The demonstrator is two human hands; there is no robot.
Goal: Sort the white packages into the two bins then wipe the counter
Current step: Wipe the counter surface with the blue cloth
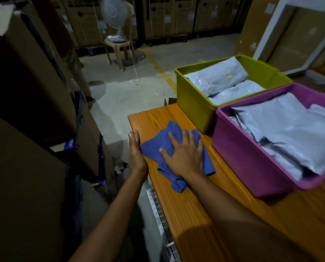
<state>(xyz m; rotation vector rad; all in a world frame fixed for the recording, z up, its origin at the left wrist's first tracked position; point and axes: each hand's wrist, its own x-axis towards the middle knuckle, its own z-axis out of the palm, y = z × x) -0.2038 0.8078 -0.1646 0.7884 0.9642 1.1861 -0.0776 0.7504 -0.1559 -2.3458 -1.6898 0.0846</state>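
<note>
Sorting looks finished: white plastic mailer packages (220, 80) fill the lime-green plastic bin (193, 103) at upper right of the frame, more of them lie in the magenta plastic bin (239, 157) at right, and none show on the bare wood. Wiping now, it seems. Crumpled blue cloth rag (176, 157) at centre frame, lying on the orange wood-grain tabletop (186, 208) close to its left edge, near the magenta bin but apart from it.

Right hand (184, 154) flat on the rag, fingers spread, palm pressing down; grip open, nothing clasped, only pinning the cloth. Left hand (136, 150) set edge-on against the tabletop's left rim, fingers straight and together, grip open and empty, touching the rag's left corner.

To do this step well: keep the palm weight even so the cloth slides rather than bunches, flatten the trailing fold under the wrist, work in overlapping strokes along the grain, and use the left hand as a catch at the rim. Worth clearing the strip beside the bins too.
</note>
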